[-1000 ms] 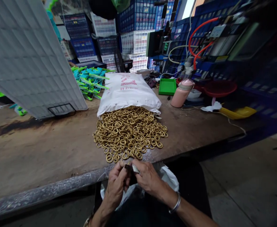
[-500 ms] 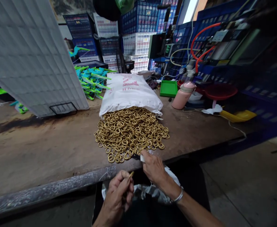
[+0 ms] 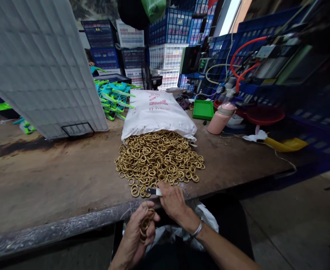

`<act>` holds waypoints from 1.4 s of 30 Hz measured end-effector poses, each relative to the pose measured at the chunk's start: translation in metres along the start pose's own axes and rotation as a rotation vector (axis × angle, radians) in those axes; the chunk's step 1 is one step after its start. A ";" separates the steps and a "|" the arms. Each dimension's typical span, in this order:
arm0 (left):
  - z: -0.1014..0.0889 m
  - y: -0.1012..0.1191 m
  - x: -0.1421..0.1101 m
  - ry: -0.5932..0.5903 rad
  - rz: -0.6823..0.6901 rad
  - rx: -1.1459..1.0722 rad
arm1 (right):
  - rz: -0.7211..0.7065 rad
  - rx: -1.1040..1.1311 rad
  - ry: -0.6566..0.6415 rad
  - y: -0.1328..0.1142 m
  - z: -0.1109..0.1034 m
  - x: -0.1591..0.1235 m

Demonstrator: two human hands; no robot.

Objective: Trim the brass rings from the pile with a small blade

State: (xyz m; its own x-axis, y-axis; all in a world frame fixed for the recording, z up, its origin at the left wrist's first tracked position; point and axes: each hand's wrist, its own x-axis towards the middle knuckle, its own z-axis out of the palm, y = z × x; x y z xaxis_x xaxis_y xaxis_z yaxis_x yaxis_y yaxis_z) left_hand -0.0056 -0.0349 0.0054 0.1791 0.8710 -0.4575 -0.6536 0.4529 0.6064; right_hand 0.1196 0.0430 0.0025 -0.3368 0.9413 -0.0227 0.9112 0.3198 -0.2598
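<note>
My left hand [image 3: 139,230], low in the centre in front of the table edge, has its fingers curled around several brass-coloured rings [image 3: 145,225]. To its right, my right hand [image 3: 173,200] grips a small flat tool [image 3: 152,191] with a black end and a pale section. I cannot make out its exact kind. The black end points left over the front rings of a large pile of brass-coloured rings [image 3: 159,157]. Those rings spill from the mouth of a white woven sack [image 3: 159,112] lying on the table.
A grey padded panel [image 3: 47,67] stands on the wooden table [image 3: 55,180] at left. Behind are turquoise-and-green plastic pieces [image 3: 113,95] and stacked crates [image 3: 167,56]. At right sit a green tray [image 3: 203,109], a pink bottle [image 3: 220,119] and a yellow scoop [image 3: 285,144].
My right hand has moved left with the tool, closer to my left hand. The left hand has turned so that several rings show in its grasp. The view has shifted slightly.
</note>
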 end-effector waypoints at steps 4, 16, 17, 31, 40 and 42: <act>-0.003 0.002 0.004 -0.011 -0.072 -0.127 | 0.025 -0.011 -0.019 0.000 0.001 0.003; 0.009 0.005 0.019 0.116 0.056 0.127 | 0.042 0.302 0.099 0.013 -0.012 0.016; 0.010 0.006 0.021 0.143 0.087 0.167 | 0.046 0.400 0.102 0.015 -0.014 0.018; 0.012 0.018 0.034 0.026 0.936 1.119 | 0.340 1.727 -0.633 0.028 -0.034 -0.003; 0.023 0.020 0.029 -0.109 0.945 1.281 | 0.363 1.843 -0.759 0.036 -0.035 -0.014; 0.026 0.020 0.029 -0.094 0.957 1.284 | 0.348 1.809 -0.748 0.036 -0.035 -0.017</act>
State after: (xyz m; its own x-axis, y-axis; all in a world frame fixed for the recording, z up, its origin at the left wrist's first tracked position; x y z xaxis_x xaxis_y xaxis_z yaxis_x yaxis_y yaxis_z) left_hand 0.0057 0.0041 0.0210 0.1603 0.9009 0.4032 0.4655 -0.4292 0.7740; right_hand 0.1662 0.0427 0.0273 -0.6827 0.5491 -0.4822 -0.1473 -0.7497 -0.6452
